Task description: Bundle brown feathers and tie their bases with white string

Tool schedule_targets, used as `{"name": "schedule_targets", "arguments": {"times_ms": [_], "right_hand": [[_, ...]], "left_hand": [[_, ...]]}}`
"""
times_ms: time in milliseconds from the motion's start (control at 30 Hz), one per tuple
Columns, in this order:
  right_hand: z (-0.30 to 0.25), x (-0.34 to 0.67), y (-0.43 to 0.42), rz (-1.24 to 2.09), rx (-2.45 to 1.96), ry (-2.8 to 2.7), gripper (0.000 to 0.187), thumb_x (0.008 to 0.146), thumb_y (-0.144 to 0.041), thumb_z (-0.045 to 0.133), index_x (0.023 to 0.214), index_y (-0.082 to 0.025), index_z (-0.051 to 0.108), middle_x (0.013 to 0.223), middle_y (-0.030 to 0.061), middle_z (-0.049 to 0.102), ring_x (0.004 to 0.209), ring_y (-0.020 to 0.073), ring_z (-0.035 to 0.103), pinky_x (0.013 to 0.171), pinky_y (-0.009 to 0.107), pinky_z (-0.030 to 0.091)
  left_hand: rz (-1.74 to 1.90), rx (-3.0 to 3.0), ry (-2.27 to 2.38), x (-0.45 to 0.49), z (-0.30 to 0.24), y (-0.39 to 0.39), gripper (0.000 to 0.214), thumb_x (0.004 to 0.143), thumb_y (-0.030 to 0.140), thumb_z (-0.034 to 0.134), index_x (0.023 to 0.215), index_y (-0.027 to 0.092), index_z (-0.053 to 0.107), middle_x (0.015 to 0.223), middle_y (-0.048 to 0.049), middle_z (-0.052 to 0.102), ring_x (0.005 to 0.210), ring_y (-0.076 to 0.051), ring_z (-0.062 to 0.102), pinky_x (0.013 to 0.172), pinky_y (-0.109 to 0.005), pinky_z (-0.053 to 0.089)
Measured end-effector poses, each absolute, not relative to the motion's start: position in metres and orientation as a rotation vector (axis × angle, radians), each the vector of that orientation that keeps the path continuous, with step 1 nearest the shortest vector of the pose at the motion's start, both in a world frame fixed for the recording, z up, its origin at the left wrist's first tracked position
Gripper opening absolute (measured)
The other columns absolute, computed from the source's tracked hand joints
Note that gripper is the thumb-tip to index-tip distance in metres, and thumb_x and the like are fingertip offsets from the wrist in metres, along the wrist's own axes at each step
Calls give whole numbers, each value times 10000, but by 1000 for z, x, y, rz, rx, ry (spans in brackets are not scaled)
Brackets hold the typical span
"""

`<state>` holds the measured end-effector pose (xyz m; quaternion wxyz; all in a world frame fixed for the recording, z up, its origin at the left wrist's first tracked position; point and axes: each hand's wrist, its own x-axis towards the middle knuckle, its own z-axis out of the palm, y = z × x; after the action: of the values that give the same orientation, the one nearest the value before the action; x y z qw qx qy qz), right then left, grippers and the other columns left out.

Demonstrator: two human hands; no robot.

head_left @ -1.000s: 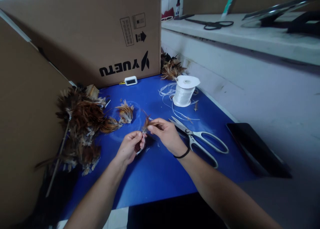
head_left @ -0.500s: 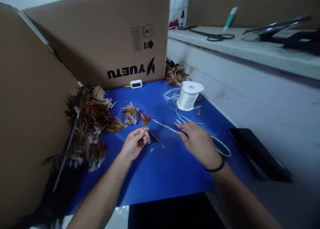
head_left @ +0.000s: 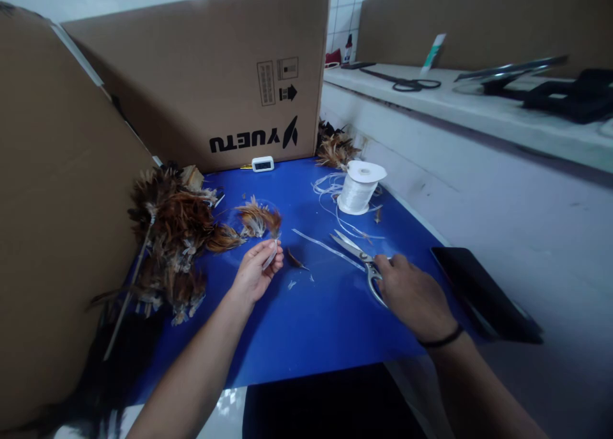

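My left hand [head_left: 258, 269] is closed in a pinch on a small brown feather bundle [head_left: 273, 223], with a short piece of white ribbon [head_left: 270, 258] at its base. My right hand [head_left: 416, 296], a dark band at its wrist, is closed around one handle of metal scissors [head_left: 364, 258]. The blades point away to the left, slightly apart, while the other handle loop shows beside my fingers. Beneath the blades runs a white ribbon strip [head_left: 325, 246]. A loose dark feather [head_left: 295, 259] lies between my hands. Another small feather fan [head_left: 253, 216] rests just beyond my left hand.
Brown feathers [head_left: 177, 218] are heaped at the left. A white ribbon spool [head_left: 358, 193] stands at the back right, loose ribbon around it. A small white digital display [head_left: 262, 164] sits before the cardboard box [head_left: 191, 75]. A black flat device [head_left: 472, 285] lies at the right edge.
My right hand has shifted right along the scissors onto a handle, uncovering the pivot and one loop. My left hand has moved slightly left, and its feather bundle has turned.
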<state>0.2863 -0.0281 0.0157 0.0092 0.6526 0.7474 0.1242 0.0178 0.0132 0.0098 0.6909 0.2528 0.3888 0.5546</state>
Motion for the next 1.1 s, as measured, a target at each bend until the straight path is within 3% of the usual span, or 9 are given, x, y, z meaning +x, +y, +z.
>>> {"name": "schedule_targets", "arguments": {"times_ms": [200, 333, 433, 533, 700, 867, 1100], "right_hand": [[17, 284, -26, 391, 2086, 2248, 138, 816, -229, 458, 911, -150, 520, 698, 96, 585, 628, 254, 602, 520, 311, 365], [15, 288, -27, 259, 2211, 2394, 200, 826, -293, 448, 947, -142, 501, 809, 109, 584, 645, 219, 595, 528, 295, 410], [14, 293, -31, 7, 2441, 2537, 286, 796, -328, 499, 1013, -144, 484, 905, 113, 580, 684, 200, 608, 559, 288, 461], [15, 292, -38, -368, 2721, 2572, 459, 716, -367, 605, 1110, -167, 479, 862, 66, 604, 662, 179, 626, 582, 280, 498], [15, 275, -50, -778, 2554, 2744, 601, 675, -401, 685, 1228, -253, 505, 983, 33, 652, 772, 185, 643, 674, 293, 529], [9, 258, -58, -664, 2313, 2861, 662, 690, -392, 691, 1295, -282, 444, 1134, 39, 590, 876, 195, 613, 745, 323, 531], [6, 243, -61, -282, 2070, 3046, 559, 736, -387, 654, 1244, -221, 491, 1002, 56, 609, 891, 213, 591, 779, 336, 487]], "left_hand": [[1242, 567, 905, 17, 11, 14, 213, 663, 224, 736, 820, 138, 619, 757, -11, 612, 592, -64, 568, 514, -167, 464], [1288, 541, 884, 17, 10, 14, 220, 655, 210, 743, 810, 126, 612, 716, 16, 556, 540, -38, 511, 482, -159, 420], [1300, 525, 847, 17, 11, 14, 209, 663, 192, 735, 804, 116, 601, 702, 15, 536, 528, -34, 485, 462, -154, 390], [1288, 528, 809, 18, 12, 13, 187, 673, 171, 723, 787, 103, 592, 681, 9, 523, 533, -37, 480, 456, -146, 379], [1262, 534, 800, 20, 15, 11, 183, 683, 182, 715, 775, 107, 576, 675, 0, 530, 537, -46, 489, 461, -146, 396], [1248, 555, 818, 23, 19, 8, 190, 692, 204, 711, 781, 116, 568, 677, 2, 538, 537, -51, 499, 463, -149, 408], [1232, 594, 829, 26, 20, 4, 199, 691, 229, 716, 793, 121, 583, 674, 12, 544, 500, -40, 494, 458, -150, 418]]}}
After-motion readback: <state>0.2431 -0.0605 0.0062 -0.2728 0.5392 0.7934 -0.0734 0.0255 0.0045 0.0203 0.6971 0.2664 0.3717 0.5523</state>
